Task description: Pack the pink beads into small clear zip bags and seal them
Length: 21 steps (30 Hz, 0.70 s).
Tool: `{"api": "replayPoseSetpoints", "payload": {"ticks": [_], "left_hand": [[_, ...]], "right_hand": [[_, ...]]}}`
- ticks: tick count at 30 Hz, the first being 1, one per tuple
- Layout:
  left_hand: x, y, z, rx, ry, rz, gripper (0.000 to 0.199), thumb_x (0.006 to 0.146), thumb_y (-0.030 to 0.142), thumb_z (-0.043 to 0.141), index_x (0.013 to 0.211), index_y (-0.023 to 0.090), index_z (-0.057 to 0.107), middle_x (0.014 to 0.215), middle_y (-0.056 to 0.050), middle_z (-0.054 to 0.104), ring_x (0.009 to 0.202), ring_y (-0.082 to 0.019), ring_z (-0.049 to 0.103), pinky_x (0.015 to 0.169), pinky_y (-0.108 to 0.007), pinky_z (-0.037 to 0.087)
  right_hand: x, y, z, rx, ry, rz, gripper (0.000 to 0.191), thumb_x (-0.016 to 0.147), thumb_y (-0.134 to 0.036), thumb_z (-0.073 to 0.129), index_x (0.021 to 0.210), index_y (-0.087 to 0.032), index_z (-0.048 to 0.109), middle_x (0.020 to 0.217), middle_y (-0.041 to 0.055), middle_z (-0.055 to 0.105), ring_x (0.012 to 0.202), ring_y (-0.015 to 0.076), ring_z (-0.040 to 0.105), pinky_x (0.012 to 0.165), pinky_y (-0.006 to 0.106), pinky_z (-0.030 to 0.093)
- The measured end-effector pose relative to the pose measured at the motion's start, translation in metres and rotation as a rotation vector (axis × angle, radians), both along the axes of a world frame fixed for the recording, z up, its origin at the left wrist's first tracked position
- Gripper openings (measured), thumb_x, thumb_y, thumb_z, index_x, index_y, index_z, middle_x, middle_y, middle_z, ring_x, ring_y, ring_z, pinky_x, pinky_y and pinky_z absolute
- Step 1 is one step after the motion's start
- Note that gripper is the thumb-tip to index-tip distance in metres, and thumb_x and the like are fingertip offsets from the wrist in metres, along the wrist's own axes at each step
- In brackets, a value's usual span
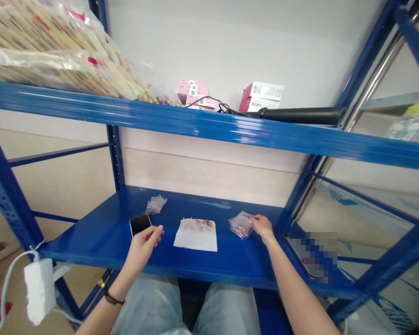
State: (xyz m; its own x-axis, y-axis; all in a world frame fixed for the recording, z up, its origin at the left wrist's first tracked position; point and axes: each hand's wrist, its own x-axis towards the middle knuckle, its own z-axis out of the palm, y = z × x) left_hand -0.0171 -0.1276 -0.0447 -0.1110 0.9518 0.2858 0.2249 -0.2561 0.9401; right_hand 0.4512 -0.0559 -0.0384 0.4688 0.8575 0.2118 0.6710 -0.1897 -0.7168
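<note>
My right hand (262, 226) pinches the edge of a small clear plastic bag on a pile of such bags (241, 224), several with pink pieces inside. Over the blue shelf, my left hand (148, 239) is closed, thumb against fingers; whatever it may hold is too small or hidden to make out. Just behind it lies a dark phone (140, 224), partly covered by the hand. Between my hands, a white sheet of paper (196, 238) carries small pink and dark pieces (204, 223) along its far edge. More clear bags (156, 204), flat and without visible contents, lie at the back left.
A blue upper shelf (209, 131) crosses above my hands, bearing bagged packs (63, 60), pink boxes (192, 90) and a black rod (300, 115). A blurred-out flat device (300, 256) lies at the right. A white power adapter (39, 291) hangs at the left.
</note>
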Motion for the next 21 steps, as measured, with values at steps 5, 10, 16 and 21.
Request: {"api": "replayPoseSetpoints", "payload": {"ticks": [5,10,16,21], "left_hand": [[-0.054,0.07,0.02,0.08,0.385,0.258,0.041,0.092,0.043,0.05,0.114,0.014,0.07,0.093,-0.008,0.076,0.081,-0.022,0.071,0.071,-0.027,0.053],[-0.077,0.13,0.022,0.028,0.822,0.225,0.037,0.083,0.02,0.056,0.115,0.014,0.073,0.114,-0.015,0.075,0.102,-0.029,0.071,0.09,-0.034,0.051],[-0.062,0.16,0.022,0.088,1.098,0.059,0.038,0.079,0.006,0.059,0.108,0.021,0.077,0.117,-0.013,0.072,0.114,-0.031,0.061,0.099,-0.041,0.043],[-0.053,0.163,0.027,0.141,1.207,0.005,0.025,0.084,0.005,0.057,0.078,0.018,0.077,0.103,-0.015,0.071,0.112,-0.033,0.058,0.094,-0.041,0.043]], "right_hand": [[-0.016,-0.009,0.005,-0.08,-0.202,-0.121,0.032,0.089,-0.033,0.058,0.117,-0.019,0.063,0.1,0.0136,0.067,0.089,0.0282,0.067,0.077,0.037,0.047],[-0.039,-0.014,-0.007,-0.136,-0.675,0.055,0.031,0.097,-0.029,0.048,0.124,-0.024,0.064,0.119,0.0121,0.061,0.106,0.0277,0.059,0.084,0.034,0.044],[-0.037,-0.016,-0.022,-0.139,-0.711,0.094,0.027,0.098,-0.027,0.047,0.11,-0.023,0.071,0.11,0.0103,0.064,0.098,0.0265,0.059,0.079,0.033,0.043],[-0.026,-0.02,-0.011,0.137,-0.664,0.147,0.023,0.094,-0.022,0.047,0.093,-0.018,0.07,0.092,0.0079,0.064,0.091,0.0244,0.06,0.082,0.033,0.045]]}}
